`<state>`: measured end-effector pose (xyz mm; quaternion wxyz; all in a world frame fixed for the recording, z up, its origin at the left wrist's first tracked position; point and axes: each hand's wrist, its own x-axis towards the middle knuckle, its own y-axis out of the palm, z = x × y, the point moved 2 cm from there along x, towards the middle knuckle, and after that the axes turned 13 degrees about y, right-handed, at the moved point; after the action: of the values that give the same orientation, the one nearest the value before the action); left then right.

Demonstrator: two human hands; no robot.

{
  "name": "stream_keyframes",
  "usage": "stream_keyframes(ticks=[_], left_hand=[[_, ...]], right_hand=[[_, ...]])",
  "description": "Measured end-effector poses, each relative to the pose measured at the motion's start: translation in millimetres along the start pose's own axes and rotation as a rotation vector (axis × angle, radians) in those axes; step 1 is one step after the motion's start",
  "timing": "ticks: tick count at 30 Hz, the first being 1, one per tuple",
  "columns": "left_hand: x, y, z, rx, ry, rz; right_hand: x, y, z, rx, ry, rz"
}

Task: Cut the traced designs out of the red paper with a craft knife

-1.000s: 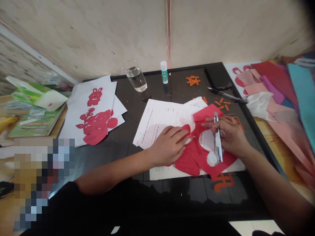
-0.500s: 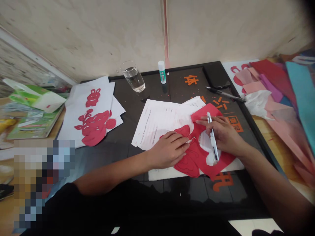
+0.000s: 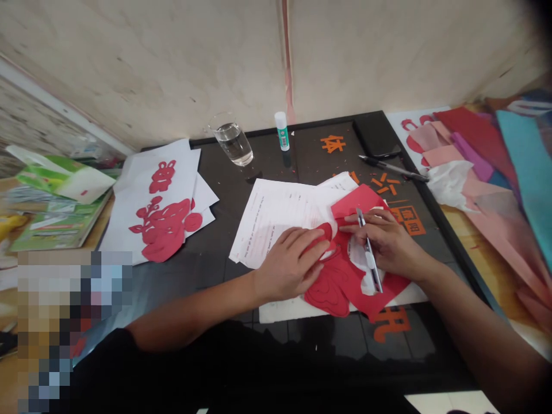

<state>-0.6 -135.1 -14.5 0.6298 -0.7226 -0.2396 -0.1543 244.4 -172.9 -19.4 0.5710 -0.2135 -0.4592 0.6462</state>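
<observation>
Dark tabletop [image 3: 310, 155], with a red paper cutout [image 3: 332, 293] at lower right of centre, lying on white sheets [image 3: 280, 218]. Left hand [image 3: 288, 264] rests over the cutout's left edge, grip unclear; right hand [image 3: 388, 244] is clenched on a white utility knife [image 3: 368, 259], tip pointing down at the red paper. Glue stick [image 3: 282, 131] and water glass [image 3: 230, 141] stand top centre.
</observation>
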Motion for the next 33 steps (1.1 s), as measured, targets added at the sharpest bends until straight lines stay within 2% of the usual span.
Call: stream_keyframes(ticks=[4,7,12,16,19,23,29,33], left_hand=[[2.1,5.5,2.8,-0.078,0.044,0.076],[0.6,7.8,2.1,-0.04,0.123,0.135],[-0.8,4.9,0.7,0.019,0.196,0.177],[3.7,-1.1,-1.1,0.053,0.192,0.176],[8.6,0.4,-5.0,0.024,0.232,0.243],[10.6,11.9,-5.9,-0.004,0.143,0.365],[5.4,20.3,-4.8,0.003,0.11,0.376],[4.5,21.4,-5.2,0.004,0.097,0.381]], right_hand=[[1.1,-3.8,3.0,0.03,0.022,-0.033],[2.4,-7.8,4.3,0.075,0.06,-0.091],[3.4,-4.7,1.4,0.08,0.102,-0.093],[6.9,2.0,-0.7,0.048,0.077,-0.092],[9.9,5.1,-1.9,0.015,0.029,-0.099],[10.9,5.1,-2.0,-0.004,-0.019,-0.137],[9.8,6.3,1.1,-0.062,-0.023,-0.177],[8.8,7.3,-5.4,-0.153,0.012,-0.228]])
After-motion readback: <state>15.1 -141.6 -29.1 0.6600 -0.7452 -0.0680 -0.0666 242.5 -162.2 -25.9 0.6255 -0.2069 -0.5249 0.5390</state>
